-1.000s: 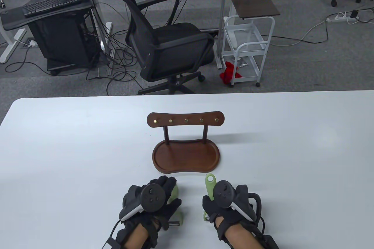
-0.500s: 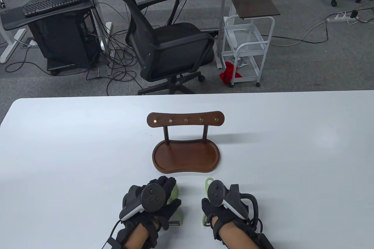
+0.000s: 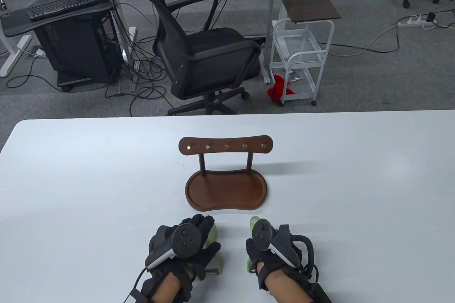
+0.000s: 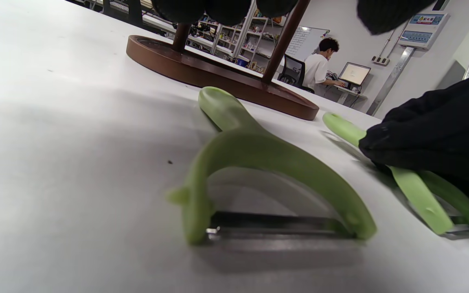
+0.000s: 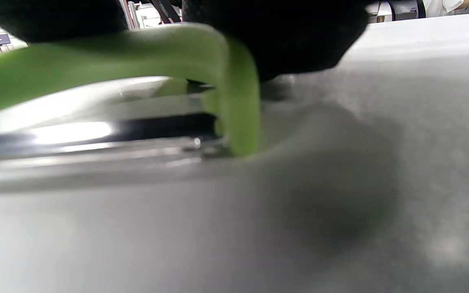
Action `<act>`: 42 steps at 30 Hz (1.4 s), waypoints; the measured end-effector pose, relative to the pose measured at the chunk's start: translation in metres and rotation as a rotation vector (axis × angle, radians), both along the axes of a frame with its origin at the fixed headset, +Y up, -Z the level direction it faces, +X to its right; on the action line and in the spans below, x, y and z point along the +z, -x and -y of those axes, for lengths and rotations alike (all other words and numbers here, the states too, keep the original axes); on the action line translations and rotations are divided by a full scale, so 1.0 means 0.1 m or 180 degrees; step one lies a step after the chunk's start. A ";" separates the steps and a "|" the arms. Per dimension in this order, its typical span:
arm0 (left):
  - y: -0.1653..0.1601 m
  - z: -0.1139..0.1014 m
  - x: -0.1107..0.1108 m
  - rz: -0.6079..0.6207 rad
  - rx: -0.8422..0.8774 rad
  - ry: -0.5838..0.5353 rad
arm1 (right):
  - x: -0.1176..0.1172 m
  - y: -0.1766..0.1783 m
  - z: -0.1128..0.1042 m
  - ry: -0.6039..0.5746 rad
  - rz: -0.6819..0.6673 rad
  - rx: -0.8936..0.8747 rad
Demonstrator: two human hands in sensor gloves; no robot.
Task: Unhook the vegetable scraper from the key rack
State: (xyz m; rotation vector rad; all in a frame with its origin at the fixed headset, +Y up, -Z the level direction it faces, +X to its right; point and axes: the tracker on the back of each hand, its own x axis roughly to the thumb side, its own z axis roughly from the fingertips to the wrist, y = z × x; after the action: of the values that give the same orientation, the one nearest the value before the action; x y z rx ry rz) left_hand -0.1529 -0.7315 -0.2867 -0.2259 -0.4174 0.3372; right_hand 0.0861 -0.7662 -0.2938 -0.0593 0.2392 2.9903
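both green scrapers down flat on the white worktop, off the key rack with its hooks bare, so unhooking looks done. left scraper lying just under the left hand, long axis running away toward the rack, handle tip at the far end, blade bar at the near end toward the wrist. from the left wrist view, fingers hanging above it and apparently clear of the plastic, loosely spread rather than clamped; cannot tell for certain about contact from the table view, where the hand covers it. right scraper beside it, same heading, handle loop poking out beyond the right hand. right fingers draped over the handle and pressing it onto the worktop, glove sitting directly on the green arch in the right wrist view. whether wrapped around or merely resting on top: cannot tell. likely next, letting go and lifting straight up; each scraper directly beneath its own hand, neither needing a reach across
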 end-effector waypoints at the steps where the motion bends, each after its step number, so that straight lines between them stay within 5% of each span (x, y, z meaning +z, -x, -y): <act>1: 0.00 0.00 0.00 0.0003 -0.0003 0.0004 | 0.00 0.00 0.00 0.0005 0.0003 0.0007; 14: 0.03 -0.01 -0.02 -0.0042 0.0001 0.0032 | -0.01 -0.04 -0.03 0.0094 0.0023 -0.0131; 30: 0.07 -0.09 -0.01 -0.0112 0.0048 -0.0110 | 0.18 -0.21 -0.51 -0.0538 -0.0462 -0.1024; 42: 0.12 -0.12 -0.01 -0.0177 0.0072 -0.0186 | 0.26 -0.08 -0.54 -0.0263 -0.1022 -0.1103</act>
State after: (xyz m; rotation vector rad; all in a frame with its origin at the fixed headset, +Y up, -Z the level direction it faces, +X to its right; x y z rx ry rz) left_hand -0.1654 -0.7193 -0.2880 -0.1546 -0.3746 0.3524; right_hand 0.0937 -0.7123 -0.2678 0.4284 0.1410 2.6448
